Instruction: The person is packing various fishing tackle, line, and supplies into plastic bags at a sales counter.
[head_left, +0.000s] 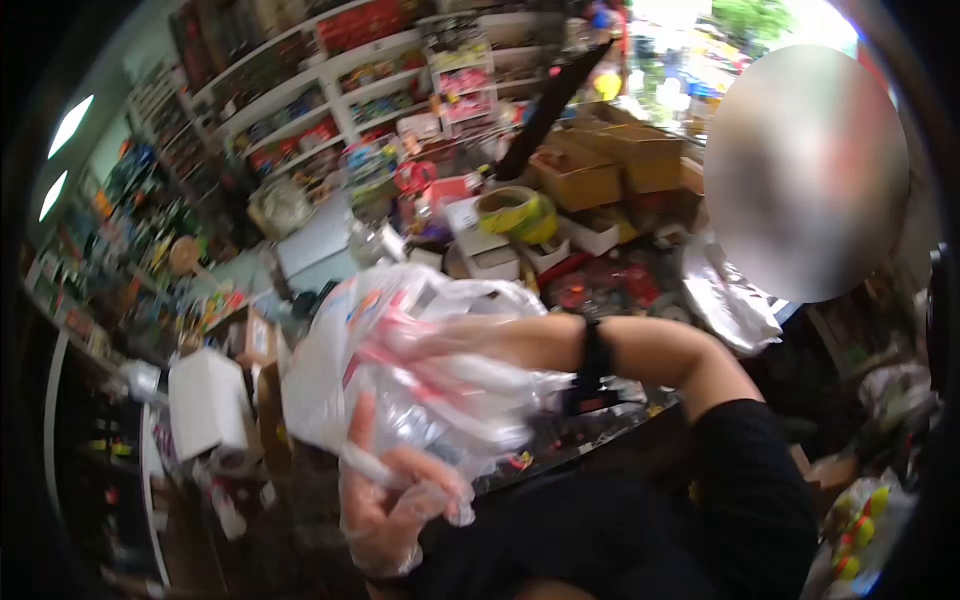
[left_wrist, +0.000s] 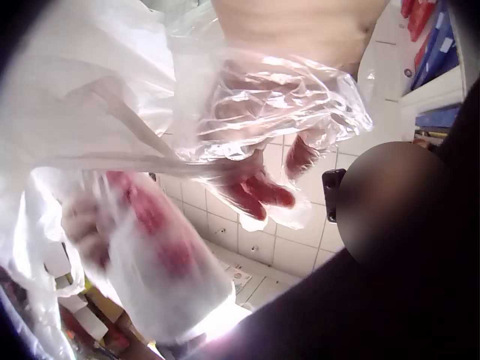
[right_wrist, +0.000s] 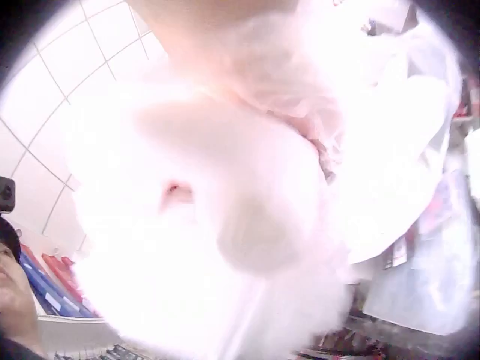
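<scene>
A large white plastic bag (head_left: 318, 375) with print on it bulges in front of me, clear plastic showing at its mouth. My left hand (head_left: 385, 510), in a clear plastic glove, is low at the bag's near side. A white handle strap runs across its curled fingers, and one finger points up. In the left wrist view the strap (left_wrist: 120, 161) stretches taut from those fingers. My right hand (head_left: 435, 345) reaches over the bag and grips bunched plastic with red print (left_wrist: 161, 225); motion blurs it. Glare washes out most of the right wrist view around that hand (right_wrist: 247, 165).
Behind the bag, the counter carries open cardboard boxes (head_left: 580, 175), a roll of yellow tape (head_left: 515, 212) and small packages. A white box (head_left: 208, 400) stands at the left. Packed shelves (head_left: 350, 100) line the back wall. A person with a blurred face is at the right.
</scene>
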